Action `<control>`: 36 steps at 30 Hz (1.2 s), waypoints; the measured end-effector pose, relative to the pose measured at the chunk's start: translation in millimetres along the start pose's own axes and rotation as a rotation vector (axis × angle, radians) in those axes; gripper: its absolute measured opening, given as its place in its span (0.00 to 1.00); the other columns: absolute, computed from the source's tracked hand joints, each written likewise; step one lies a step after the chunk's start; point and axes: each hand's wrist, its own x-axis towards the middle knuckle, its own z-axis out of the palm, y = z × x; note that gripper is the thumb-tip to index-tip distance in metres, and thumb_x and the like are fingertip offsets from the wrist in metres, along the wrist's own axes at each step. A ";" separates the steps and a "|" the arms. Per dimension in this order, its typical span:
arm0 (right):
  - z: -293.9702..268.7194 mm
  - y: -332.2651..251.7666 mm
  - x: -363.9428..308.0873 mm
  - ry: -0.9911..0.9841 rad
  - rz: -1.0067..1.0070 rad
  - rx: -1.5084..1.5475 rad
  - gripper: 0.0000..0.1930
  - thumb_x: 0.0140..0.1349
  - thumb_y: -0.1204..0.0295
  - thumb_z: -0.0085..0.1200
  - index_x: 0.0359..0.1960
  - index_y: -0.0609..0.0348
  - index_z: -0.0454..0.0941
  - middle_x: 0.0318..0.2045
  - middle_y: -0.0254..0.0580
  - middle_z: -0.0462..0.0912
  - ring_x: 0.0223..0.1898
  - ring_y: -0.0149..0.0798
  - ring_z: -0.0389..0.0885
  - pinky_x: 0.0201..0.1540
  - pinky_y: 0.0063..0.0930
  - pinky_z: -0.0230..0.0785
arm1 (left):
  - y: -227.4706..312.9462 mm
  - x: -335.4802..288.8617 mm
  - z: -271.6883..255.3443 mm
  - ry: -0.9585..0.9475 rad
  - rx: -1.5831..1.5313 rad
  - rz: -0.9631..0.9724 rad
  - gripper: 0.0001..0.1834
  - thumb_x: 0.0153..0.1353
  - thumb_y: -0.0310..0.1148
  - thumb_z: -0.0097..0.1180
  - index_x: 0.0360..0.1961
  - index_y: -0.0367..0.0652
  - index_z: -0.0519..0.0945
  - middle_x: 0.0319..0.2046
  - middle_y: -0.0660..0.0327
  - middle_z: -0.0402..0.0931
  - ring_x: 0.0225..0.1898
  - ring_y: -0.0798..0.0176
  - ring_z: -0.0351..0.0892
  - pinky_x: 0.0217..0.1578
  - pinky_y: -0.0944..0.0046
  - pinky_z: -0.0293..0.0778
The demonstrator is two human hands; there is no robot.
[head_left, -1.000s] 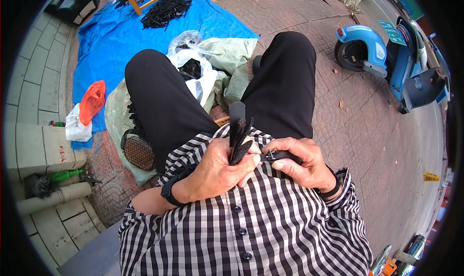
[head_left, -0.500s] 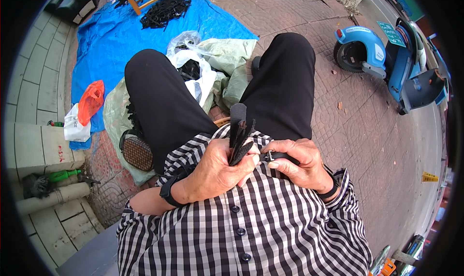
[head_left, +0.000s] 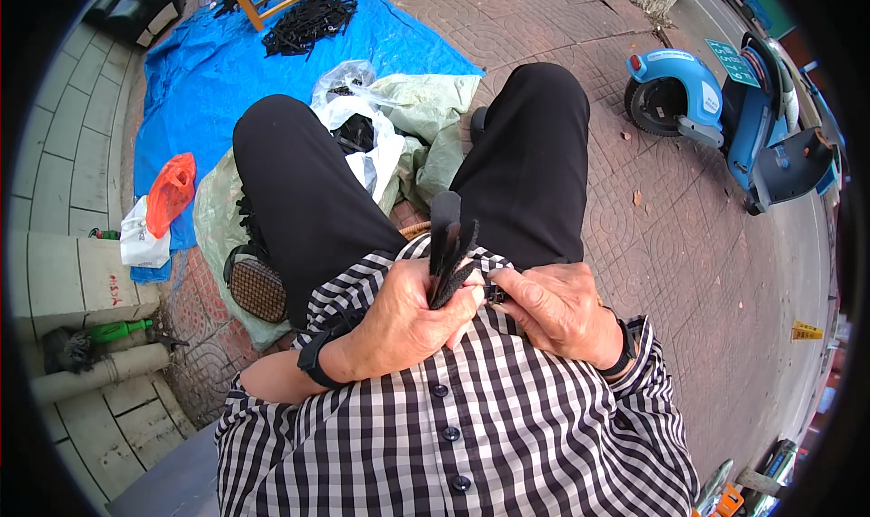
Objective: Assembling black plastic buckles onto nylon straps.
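left hand (head_left: 405,316) closed round flat, black, fabric-looking straps (head_left: 444,231), ends sticking up above the thumb. right hand (head_left: 555,310) fingertips pinched on small black buckle (head_left: 495,293), partly hidden, just beside left hand. both at front of black-and-white checked shirt (head_left: 381,426).

blk strips (head_left: 444,213): matt, 1 rough | tarp (head_left: 208,86): crinkly plastic, kinda shiny | stool (head_left: 246,5), tarp's far edge: smooth wood | red bag (head_left: 170,195), tarp's L edge: thin glossy plastic

checked black-white shirt (head_left: 381,435) | dark buttons (head_left: 451,434) | black trousers (head_left: 535,154) | black wristbands (head_left: 312,361)
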 end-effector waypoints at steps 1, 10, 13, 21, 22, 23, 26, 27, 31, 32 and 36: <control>-0.5 -1.1 0.3 -0.007 -0.016 -0.047 0.19 0.45 0.78 0.59 0.41 0.67 0.72 0.13 0.34 0.67 0.12 0.34 0.70 0.14 0.26 0.63 | 0.3 -0.7 1.9 0.017 0.033 0.012 0.05 0.58 0.24 0.49 0.26 0.35 0.73 0.14 0.65 0.69 0.13 0.75 0.68 0.15 0.75 0.65; 0.2 -5.7 4.2 0.002 -0.036 -0.073 0.16 0.45 0.79 0.58 0.38 0.68 0.72 0.14 0.34 0.68 0.13 0.34 0.71 0.14 0.25 0.64 | -8.1 -0.3 3.8 0.066 0.066 0.045 0.04 0.55 0.20 0.50 0.25 0.36 0.72 0.14 0.66 0.69 0.14 0.76 0.68 0.14 0.75 0.65; 3.6 -6.0 3.1 0.043 -0.036 -0.037 0.14 0.47 0.78 0.58 0.35 0.68 0.72 0.14 0.37 0.70 0.14 0.35 0.73 0.15 0.26 0.65 | -15.5 1.4 1.8 0.106 0.246 0.109 0.04 0.53 0.20 0.52 0.24 0.37 0.72 0.15 0.68 0.68 0.15 0.78 0.65 0.15 0.75 0.63; 2.1 -7.8 1.3 -0.016 0.068 0.080 0.11 0.49 0.76 0.58 0.34 0.67 0.73 0.13 0.39 0.71 0.14 0.37 0.74 0.16 0.27 0.66 | -19.9 2.3 2.2 0.117 0.378 0.275 0.05 0.50 0.20 0.55 0.22 0.37 0.72 0.14 0.70 0.66 0.17 0.79 0.61 0.18 0.74 0.60; -0.3 -8.5 1.5 -0.038 0.136 0.155 0.11 0.49 0.77 0.58 0.34 0.66 0.73 0.13 0.39 0.71 0.14 0.37 0.74 0.16 0.26 0.65 | -16.5 1.1 3.8 0.125 0.419 0.269 0.04 0.50 0.20 0.55 0.22 0.37 0.72 0.15 0.69 0.67 0.17 0.78 0.61 0.19 0.73 0.61; -4.3 -9.8 2.4 -0.037 0.135 0.157 0.11 0.49 0.77 0.58 0.34 0.66 0.73 0.13 0.39 0.71 0.14 0.37 0.74 0.16 0.26 0.65 | -15.0 0.1 4.9 0.133 0.460 0.264 0.04 0.49 0.20 0.55 0.22 0.37 0.73 0.16 0.68 0.68 0.18 0.78 0.62 0.19 0.73 0.62; -13.4 -13.1 1.8 -0.157 0.472 0.563 0.09 0.51 0.80 0.52 0.36 0.65 0.75 0.16 0.39 0.74 0.18 0.31 0.77 0.21 0.22 0.65 | -26.2 0.7 4.6 0.173 0.477 0.367 0.04 0.48 0.20 0.56 0.23 0.37 0.73 0.16 0.68 0.69 0.18 0.77 0.64 0.20 0.72 0.63; -12.4 -13.2 1.1 -0.154 0.474 0.563 0.09 0.51 0.80 0.52 0.36 0.65 0.75 0.16 0.39 0.74 0.18 0.31 0.77 0.21 0.22 0.65 | -27.5 1.0 5.2 0.197 0.456 0.405 0.05 0.48 0.20 0.57 0.23 0.38 0.73 0.16 0.69 0.69 0.18 0.77 0.65 0.20 0.72 0.64; -13.5 -14.9 6.1 -0.126 0.499 0.605 0.09 0.52 0.81 0.49 0.36 0.66 0.75 0.24 0.42 0.79 0.25 0.33 0.79 0.28 0.22 0.68 | -25.7 1.1 4.4 0.203 0.473 0.423 0.05 0.48 0.20 0.57 0.23 0.38 0.73 0.15 0.70 0.68 0.17 0.78 0.63 0.19 0.73 0.62; -13.1 -14.7 6.2 -0.124 0.507 0.608 0.09 0.52 0.81 0.49 0.36 0.66 0.75 0.24 0.42 0.79 0.25 0.32 0.79 0.28 0.22 0.68 | -21.3 0.3 5.0 0.197 0.477 0.404 0.05 0.47 0.20 0.57 0.23 0.38 0.73 0.14 0.70 0.67 0.17 0.78 0.62 0.18 0.73 0.61; -13.0 -17.7 8.1 -0.127 0.554 0.587 0.07 0.53 0.81 0.50 0.35 0.65 0.75 0.22 0.41 0.79 0.24 0.31 0.79 0.27 0.21 0.67 | -22.6 -0.1 4.3 0.198 0.483 0.355 0.05 0.47 0.20 0.57 0.22 0.39 0.73 0.14 0.71 0.65 0.16 0.80 0.59 0.17 0.74 0.57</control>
